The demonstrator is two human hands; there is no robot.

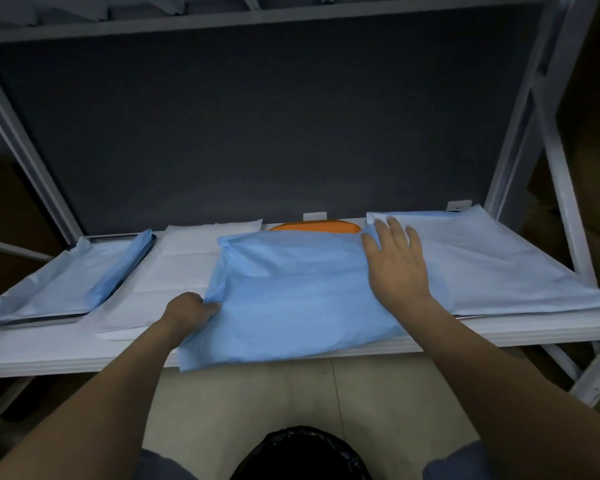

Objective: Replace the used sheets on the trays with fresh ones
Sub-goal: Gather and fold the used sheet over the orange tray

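**Shelf (pixel 84 358), white, in a pale metal rack frame (pixel 565 188) w/ dark grey back panel (pixel 257 126):**

1. Blue sheet (pixel 291 292): centre of shelf, spread out but rumpled. Near edge hangs over shelf front. Far-left corner folded under.
2. Orange tray (pixel 314 226): under blue sheet. Only its far rim shows, behind sheet's far edge.
3. Left hand (pixel 191 311): at blue sheet's left edge, fingers curled, gripping the edge.
4. Right hand (pixel 395 268): flat, palm down, fingers straight & spread. Pressing on sheet's far-right corner, fingertips reaching onto the neighbouring pale sheet.
5. Left tray (pixel 32 322): metal rim visible, far left of shelf. Carries a light blue sheet (pixel 59 282), crumpled, right side rolled/folded over along tray's right edge.
6. White sheet (pixel 184 268): flat on shelf betw. left tray & blue sheet, partly beneath the blue one. Crease lines visible.
7. Pale sheet (pixel 492 265): right end of shelf, lying smooth. Thin metal tray edge (pixel 471 317) shows at its front.
8. Two small white tags at back panel's foot: one (pixel 315 216) behind orange tray, one (pixel 459 205) behind pale sheet.
9. Black bag (pixel 302 452): on floor below shelf, betw. the person's forearms, mouth open upward.
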